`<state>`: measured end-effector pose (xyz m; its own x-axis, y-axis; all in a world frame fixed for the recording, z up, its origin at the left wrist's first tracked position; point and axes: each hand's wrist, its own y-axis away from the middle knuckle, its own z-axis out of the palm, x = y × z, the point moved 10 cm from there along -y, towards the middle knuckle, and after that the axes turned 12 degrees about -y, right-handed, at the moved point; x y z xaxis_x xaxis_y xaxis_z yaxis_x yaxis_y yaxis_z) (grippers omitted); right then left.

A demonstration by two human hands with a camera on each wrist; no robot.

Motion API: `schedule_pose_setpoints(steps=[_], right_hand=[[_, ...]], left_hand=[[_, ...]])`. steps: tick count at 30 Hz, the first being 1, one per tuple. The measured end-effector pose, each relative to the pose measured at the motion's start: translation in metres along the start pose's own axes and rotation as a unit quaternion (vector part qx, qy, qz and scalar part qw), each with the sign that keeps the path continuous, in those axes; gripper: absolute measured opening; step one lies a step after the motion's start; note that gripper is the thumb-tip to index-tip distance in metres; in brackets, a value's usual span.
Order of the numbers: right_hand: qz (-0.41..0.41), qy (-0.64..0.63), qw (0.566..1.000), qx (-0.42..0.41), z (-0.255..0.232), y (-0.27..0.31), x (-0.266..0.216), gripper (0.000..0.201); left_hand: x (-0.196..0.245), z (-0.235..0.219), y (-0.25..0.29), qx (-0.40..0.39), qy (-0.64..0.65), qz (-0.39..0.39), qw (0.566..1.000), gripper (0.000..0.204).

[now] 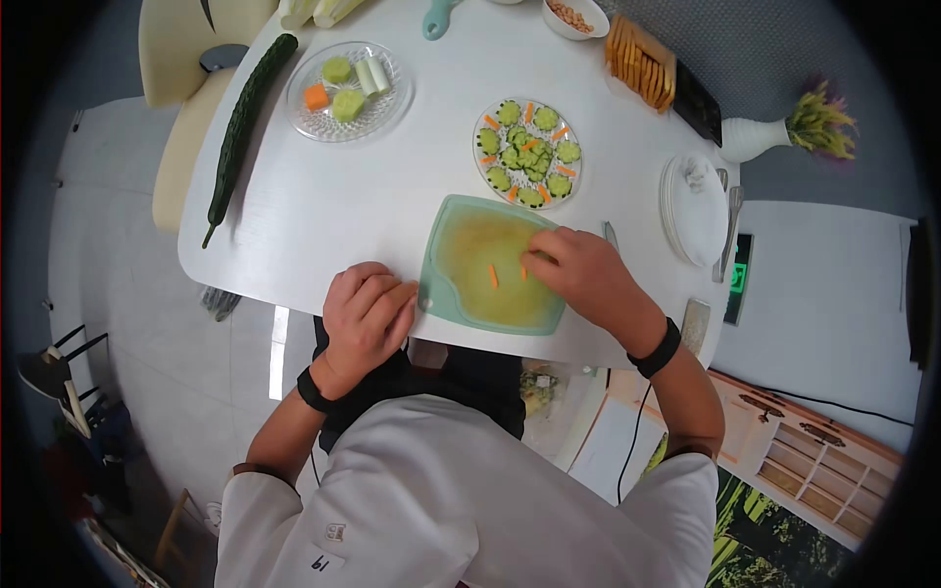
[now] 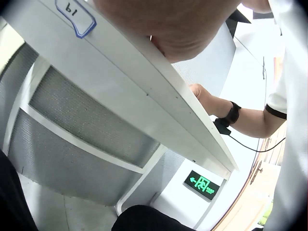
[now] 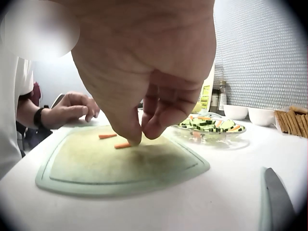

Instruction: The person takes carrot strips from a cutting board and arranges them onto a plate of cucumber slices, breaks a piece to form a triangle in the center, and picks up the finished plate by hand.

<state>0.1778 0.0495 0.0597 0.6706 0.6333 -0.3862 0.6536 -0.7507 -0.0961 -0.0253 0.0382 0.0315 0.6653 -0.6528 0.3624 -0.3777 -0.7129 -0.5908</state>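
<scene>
On the green cutting board (image 1: pixel 461 211) lie two carrot sticks, one (image 1: pixel 493 276) near the middle and another (image 3: pixel 121 146) at the right hand's thumb. The right hand (image 1: pixel 588 279), reaching over the board's right side, pinches the end of that second stick between thumb and finger. Loosely curled, the left hand (image 1: pixel 368 314) rests at the table edge by the board's left corner and holds nothing. Beyond the board, a glass plate (image 1: pixel 580 157) bears cucumber slices and carrot sticks. The left wrist view shows mostly the table's underside (image 2: pixel 130 82).
A knife (image 3: pixel 279 197) lies right of the board, near stacked white plates (image 1: pixel 691 211). At the left are a long cucumber (image 1: pixel 240 137) and a glass plate (image 1: pixel 304 118) with vegetable pieces. Bowls (image 1: pixel 573 22), sliced bread (image 1: pixel 639 64) and a white vase (image 1: pixel 753 139) stand along the back right.
</scene>
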Motion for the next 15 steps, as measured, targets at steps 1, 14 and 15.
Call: schedule_pose_setpoints(steps=[1, 14, 15], right_hand=[[-0.023, 0.027, 0.999, -0.007, 0.002, 0.000, -0.004, 0.017], [-0.072, 0.080, 0.992, -0.061, 0.017, -0.006, -0.010, 0.016], [-0.066, 0.073, 0.993, -0.059, 0.017, -0.007, -0.008, 0.015]], left_hand=[[0.000, -0.001, 0.000, 0.004, 0.001, -0.001, 1.000, 0.024], [0.000, -0.004, 0.000, 0.016, 0.007, -0.006, 1.000, 0.020], [0.000, -0.004, 0.001, 0.016, 0.009, -0.006, 1.000, 0.020]])
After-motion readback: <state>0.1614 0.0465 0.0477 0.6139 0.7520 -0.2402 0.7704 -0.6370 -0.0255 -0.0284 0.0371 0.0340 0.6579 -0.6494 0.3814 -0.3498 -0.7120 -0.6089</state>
